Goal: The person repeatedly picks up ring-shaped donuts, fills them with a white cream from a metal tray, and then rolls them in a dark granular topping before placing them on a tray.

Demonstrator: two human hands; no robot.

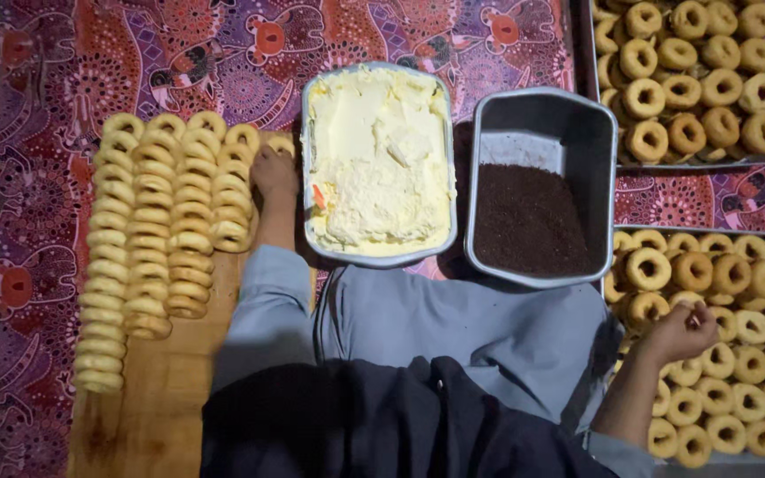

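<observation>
My right hand [679, 332] reaches over the near tray of baked brown rings [754, 354] at the right, fingers pinched on one ring at the tray's left side. My left hand [274, 173] lies farther out on the wooden board [161, 398], against the top of the rightmost row of pale dough rings [234, 190]. Its fingers are curled under and hidden, so a grip cannot be made out. Between my hands stand a metal pan of pale yellow cream [378, 164] and a metal pan half filled with dark brown crumbs [533, 221].
Several long rows of pale rings [148, 239] cover the board's left part. A second tray of baked rings [692, 80] sits at the far right. A red and purple patterned cloth [90, 62] lies under everything. My grey-blue and dark clothing fills the lower middle.
</observation>
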